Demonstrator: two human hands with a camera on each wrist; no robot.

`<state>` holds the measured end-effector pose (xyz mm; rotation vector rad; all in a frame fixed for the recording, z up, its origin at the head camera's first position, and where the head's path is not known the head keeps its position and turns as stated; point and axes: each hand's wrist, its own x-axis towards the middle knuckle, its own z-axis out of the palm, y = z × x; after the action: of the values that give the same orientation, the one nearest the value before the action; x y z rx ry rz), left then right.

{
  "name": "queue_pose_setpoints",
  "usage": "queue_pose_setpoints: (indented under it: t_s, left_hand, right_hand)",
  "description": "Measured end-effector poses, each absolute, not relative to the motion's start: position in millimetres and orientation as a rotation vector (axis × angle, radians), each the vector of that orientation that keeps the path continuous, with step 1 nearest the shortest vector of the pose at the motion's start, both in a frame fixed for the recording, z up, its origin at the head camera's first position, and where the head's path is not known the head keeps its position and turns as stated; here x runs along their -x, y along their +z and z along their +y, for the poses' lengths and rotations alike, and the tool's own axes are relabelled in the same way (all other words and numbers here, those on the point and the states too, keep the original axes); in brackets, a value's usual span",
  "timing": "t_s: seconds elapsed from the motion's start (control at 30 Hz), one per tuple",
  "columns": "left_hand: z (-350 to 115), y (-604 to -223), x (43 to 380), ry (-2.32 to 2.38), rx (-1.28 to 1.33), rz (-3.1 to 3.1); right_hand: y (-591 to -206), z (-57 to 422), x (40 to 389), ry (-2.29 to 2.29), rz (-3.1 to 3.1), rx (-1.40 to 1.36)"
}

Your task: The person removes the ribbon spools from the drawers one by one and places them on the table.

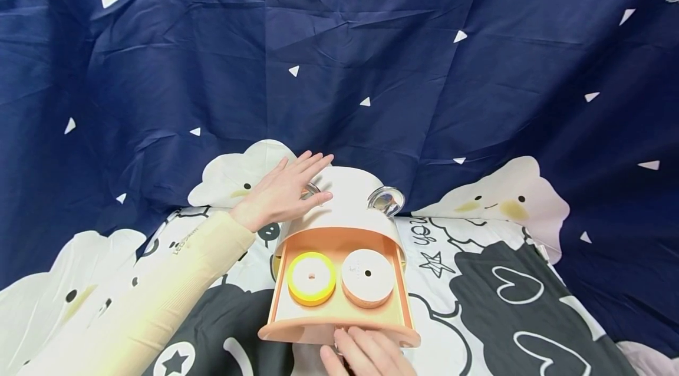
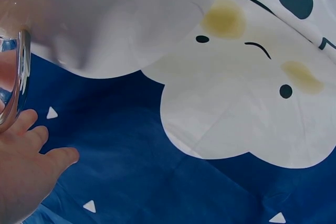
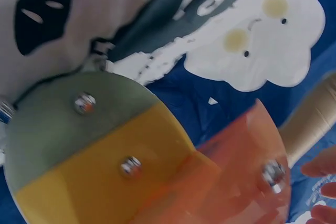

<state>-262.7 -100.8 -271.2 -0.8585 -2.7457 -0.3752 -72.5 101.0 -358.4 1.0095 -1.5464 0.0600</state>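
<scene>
A rounded white storage box [image 1: 350, 199] has its orange drawer [image 1: 339, 329] pulled out toward me. Inside lie a roll with a yellow rim [image 1: 312, 279] and an orange-sided roll with a white face [image 1: 368, 277], side by side. My left hand [image 1: 286, 190], fingers extended, lies at the box's top left, over the left silver ring [image 2: 22, 77]. My right hand [image 1: 368, 355] is low at the drawer's front, with fingertips close to its silver knob [image 3: 273, 176]. In the right wrist view, a gap shows between those fingers and the knob, and the fingers are only partly visible.
Below the orange drawer, the box front has a yellow section [image 3: 100, 182] and a green section [image 3: 68, 129], each with a silver knob. Another silver ring [image 1: 386, 200] stands at the top right. Patterned fabric [image 1: 435, 317] lies underneath; a dark blue cloth [image 1: 371, 58] hangs behind.
</scene>
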Motion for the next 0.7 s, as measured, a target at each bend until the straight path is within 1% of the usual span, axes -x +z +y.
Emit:
queue_pose_setpoints:
  t_s: [0.1,0.23,0.37,0.53,0.7]
  left_hand:
    - [-101,-271,263,-0.37,0.858,-2.745]
    - [-101,-271,263,-0.373,0.855,-2.752]
    - [-102,-271,263,-0.375,0.859,-2.752]
    - [-102,-271,263,-0.361,0.86,-2.745]
    - [-103,-271,264,-0.348,0.87,-2.742]
  right_hand:
    - [-343,101,76,0.16,-1.568,-1.021]
    - [-306,104,87,0.347,-1.627,-1.085]
    - [-281,108,97,0.443,-1.786,-1.143]
    - [-262,107,115,0.503,-2.076,-1.14]
    - [-253,96,137,0.439,-2.322,-1.172]
